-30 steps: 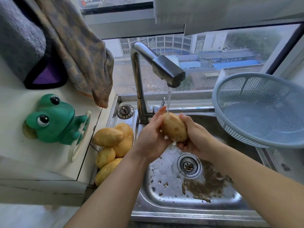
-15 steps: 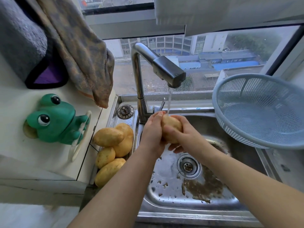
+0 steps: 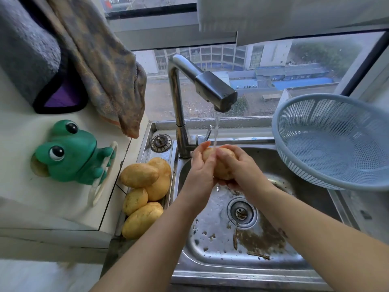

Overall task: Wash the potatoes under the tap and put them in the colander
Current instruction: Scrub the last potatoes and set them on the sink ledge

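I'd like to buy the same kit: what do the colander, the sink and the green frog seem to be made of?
Colander: pale blue plastic, matte, judging by its moulded mesh and ribs. Sink: probably stainless steel, judging by its grey shine and reflections, though it is spotted with dirt. Frog: green plastic or rubber with a soft sheen; I cannot tell which.

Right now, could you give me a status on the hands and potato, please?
Left hand and right hand both grip the potato under the running tap. Colander empty, path to it open.
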`<state>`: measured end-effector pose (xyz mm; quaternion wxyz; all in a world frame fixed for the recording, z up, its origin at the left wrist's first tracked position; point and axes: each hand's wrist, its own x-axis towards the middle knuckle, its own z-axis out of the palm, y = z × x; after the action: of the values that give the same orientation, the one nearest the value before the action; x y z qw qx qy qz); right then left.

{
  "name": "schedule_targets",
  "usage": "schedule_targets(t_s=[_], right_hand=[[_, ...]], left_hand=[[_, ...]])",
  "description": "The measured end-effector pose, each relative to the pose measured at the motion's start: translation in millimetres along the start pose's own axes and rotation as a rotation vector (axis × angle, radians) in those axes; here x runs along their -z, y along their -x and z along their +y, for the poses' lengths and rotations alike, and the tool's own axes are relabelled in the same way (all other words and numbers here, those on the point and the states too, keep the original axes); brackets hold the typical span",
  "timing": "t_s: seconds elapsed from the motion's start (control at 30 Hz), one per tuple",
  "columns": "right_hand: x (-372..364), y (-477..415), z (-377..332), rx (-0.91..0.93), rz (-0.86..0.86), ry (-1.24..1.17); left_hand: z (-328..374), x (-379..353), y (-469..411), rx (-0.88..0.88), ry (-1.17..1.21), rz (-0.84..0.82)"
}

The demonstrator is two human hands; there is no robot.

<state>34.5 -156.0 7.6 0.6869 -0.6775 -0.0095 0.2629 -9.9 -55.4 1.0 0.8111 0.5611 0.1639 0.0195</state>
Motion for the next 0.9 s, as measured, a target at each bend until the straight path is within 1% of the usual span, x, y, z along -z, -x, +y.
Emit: schedule_targets(t_s=[0.03, 0.1, 0.17, 0.23, 0.27, 0.33, 0.43, 0.53, 0.6, 0.73, 0.8, 0.9], right_hand=[[2.2, 0.4, -1.0, -0.020, -0.047, -0.019], [10.7, 0.6, -4.5, -0.077, -0.193, -0.090], [20.4, 0.6, -10.1, -0.126, -0.329, -0.092], [25.1, 0.7, -14.4, -0.157, -0.376, -0.085], [24.8, 0.6, -14.8, -0.156, -0.363, -0.081], [20.5, 0.2, -12.4, -0.128, -0.275, -0.068], [14.9, -0.4, -4.4, -0.088, -0.125, -0.073], [11.6, -1.7, -1.5, -0.075, -0.047, -0.032], [13.5, -3.4, -6.2, -0.110, -0.086, -0.057], [26.1, -3.7, -22.8, -0.253, -0.350, -0.190], [25.2, -3.2, -24.5, -0.266, -0.354, -0.206], [14.7, -2.6, -19.2, -0.201, -0.222, -0.209]], left_hand=[[0.9, 1.7, -0.5, 0.012, 0.015, 0.011], [2.9, 5.4, -3.1, 0.052, 0.079, 0.063], [5.3, 6.9, -5.6, 0.100, 0.150, 0.123], [8.1, 4.5, -6.4, 0.131, 0.189, 0.149], [8.4, 2.4, -6.4, 0.140, 0.195, 0.149], [8.7, -0.5, -5.9, 0.134, 0.173, 0.122], [8.3, -2.1, -3.2, 0.134, 0.156, 0.021], [7.0, -0.6, 0.6, 0.131, 0.137, -0.056], [5.5, 3.1, -0.2, 0.113, 0.145, -0.069], [9.3, 11.6, -1.2, 0.108, 0.217, -0.067], [10.2, 11.7, -0.3, 0.083, 0.157, -0.068], [6.0, 10.6, -2.1, 0.011, -0.049, -0.054]])
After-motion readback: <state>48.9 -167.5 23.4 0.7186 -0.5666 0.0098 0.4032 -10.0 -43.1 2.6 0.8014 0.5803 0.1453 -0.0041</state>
